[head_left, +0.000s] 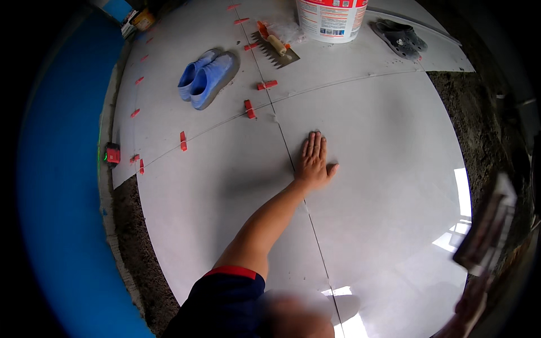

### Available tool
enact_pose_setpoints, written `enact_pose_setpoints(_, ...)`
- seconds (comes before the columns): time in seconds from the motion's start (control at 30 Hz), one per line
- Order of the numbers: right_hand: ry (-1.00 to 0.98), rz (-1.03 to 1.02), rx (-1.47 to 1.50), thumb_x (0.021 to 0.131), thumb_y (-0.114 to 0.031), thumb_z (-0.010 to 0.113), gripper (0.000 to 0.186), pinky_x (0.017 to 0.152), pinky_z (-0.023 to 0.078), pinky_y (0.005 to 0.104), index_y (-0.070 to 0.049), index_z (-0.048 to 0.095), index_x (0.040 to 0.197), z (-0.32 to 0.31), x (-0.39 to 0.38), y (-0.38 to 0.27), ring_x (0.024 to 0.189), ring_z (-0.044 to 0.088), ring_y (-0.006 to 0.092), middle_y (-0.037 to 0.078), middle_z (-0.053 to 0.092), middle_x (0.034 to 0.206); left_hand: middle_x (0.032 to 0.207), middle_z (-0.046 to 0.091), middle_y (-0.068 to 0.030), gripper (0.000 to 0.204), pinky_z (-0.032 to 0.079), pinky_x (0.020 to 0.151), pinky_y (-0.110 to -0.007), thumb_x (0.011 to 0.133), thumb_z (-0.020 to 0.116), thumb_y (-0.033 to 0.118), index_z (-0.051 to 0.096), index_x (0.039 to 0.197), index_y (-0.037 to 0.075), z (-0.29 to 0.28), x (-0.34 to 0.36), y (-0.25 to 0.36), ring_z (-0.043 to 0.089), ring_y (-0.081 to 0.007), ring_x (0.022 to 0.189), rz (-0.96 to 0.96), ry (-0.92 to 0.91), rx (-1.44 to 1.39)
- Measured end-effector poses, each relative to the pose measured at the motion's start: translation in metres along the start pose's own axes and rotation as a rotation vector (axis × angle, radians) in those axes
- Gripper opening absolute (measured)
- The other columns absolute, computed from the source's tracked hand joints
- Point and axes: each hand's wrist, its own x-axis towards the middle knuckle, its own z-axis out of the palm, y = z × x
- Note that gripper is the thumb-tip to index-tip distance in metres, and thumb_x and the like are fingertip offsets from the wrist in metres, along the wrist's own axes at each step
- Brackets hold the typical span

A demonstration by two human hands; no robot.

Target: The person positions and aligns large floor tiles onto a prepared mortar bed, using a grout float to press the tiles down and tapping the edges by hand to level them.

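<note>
My left hand (pixel 315 160) lies flat on a large pale glossy floor tile (pixel 383 214), fingers extended, just right of a dark joint between two tiles. At the lower right, my right hand (pixel 465 307) grips a blurred tool (pixel 484 225) with a rectangular head, raised beside the tile's right edge; its exact kind is unclear. Red levelling wedges (pixel 249 109) sit along the joints ahead of my left hand. A notched trowel (pixel 279 50) with a wooden grip lies farther forward.
Blue shoes (pixel 208 79), a white bucket (pixel 329 22) and dark clogs (pixel 397 39) stand on the tiles. A red laser level (pixel 112 155) sits by the blue wall (pixel 62 180) at left. Rough dark bedding (pixel 453 118) borders the tiles at right.
</note>
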Motion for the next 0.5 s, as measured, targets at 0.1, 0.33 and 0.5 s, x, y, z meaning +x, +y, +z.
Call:
enact_pose_setpoints(0.1, 0.188, -0.863, -0.241, 0.104, -0.058, 0.038, 0.053, 0.037, 0.031, 0.0228, -0.009, 0.053, 0.117, -0.024, 0.032, -0.056, 0.044, 0.037, 0.0055, -0.003, 0.047, 0.071, 0.163, 0.010, -0.0295, 0.092, 0.006, 0.125, -0.051, 0.098, 0.046, 0.054, 0.017, 0.153, -0.013, -0.003, 0.003, -0.001, 0.004, -0.0414, 0.154, 0.007, 0.002, -0.019)
enact_pose_setpoints(0.33, -0.107, 0.033, 0.118, 0.101, -0.067, 0.036, 0.059, 0.038, 0.035, 0.0264, -0.013, 0.048, 0.082, 0.233, -0.056, 0.017, 0.041, 0.033, 0.0102, -0.003, 0.037, 0.053, 0.163, 0.012, -0.0298, 0.091, 0.007, 0.125, -0.050, 0.096, 0.047, 0.054, 0.022, 0.152, -0.013, -0.002, -0.001, -0.003, 0.007, -0.0414, 0.154, 0.030, 0.117, -0.007)
enact_pose_setpoints(0.5, -0.694, 0.035, -0.278, 0.096, -0.074, 0.038, 0.065, 0.036, 0.036, 0.0291, -0.014, 0.046, 0.074, 0.272, -0.036, 0.025, 0.038, 0.041, 0.0112, -0.002, 0.043, 0.054, 0.163, 0.014, -0.0301, 0.091, 0.007, 0.125, -0.050, 0.095, 0.050, 0.053, 0.023, 0.152, -0.014, -0.008, -0.003, -0.002, 0.008, -0.0417, 0.154, -0.004, 0.042, -0.067)
